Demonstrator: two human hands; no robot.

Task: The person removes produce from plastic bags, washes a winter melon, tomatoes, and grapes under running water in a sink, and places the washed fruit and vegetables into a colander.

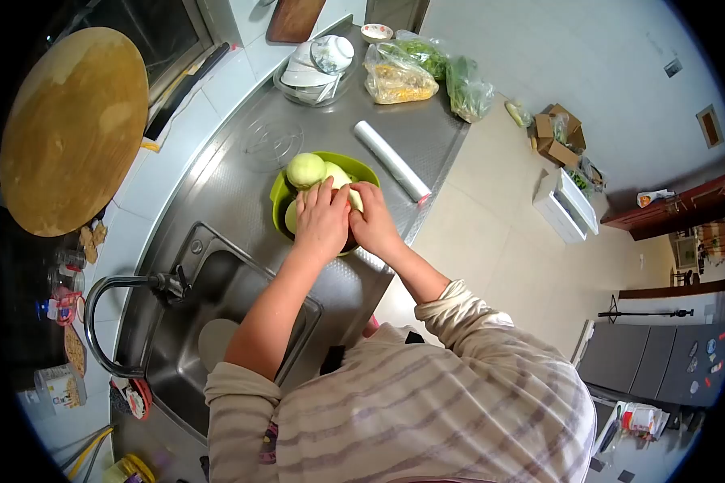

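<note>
The person's left hand (pixel 321 223) and right hand (pixel 373 224) seem busy handling smooth pale-green rounded vegetables (pixel 306 170) in the lime-green bowl (pixel 277 197) on the brushed-steel desk (pixel 330 133). Fingers bunch narrowly; I can't tell their hold. Lifting would call for a secure grip.

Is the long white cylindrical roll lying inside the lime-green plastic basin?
No, the long white roll lies on the grey metal counter, beside the lime-green basin.

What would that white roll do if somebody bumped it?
The white roll would probably roll, being cylindrical and on its side. It looks fairly stiff, lying straight. One end sits near the counter edge, so it might drop off.
</note>
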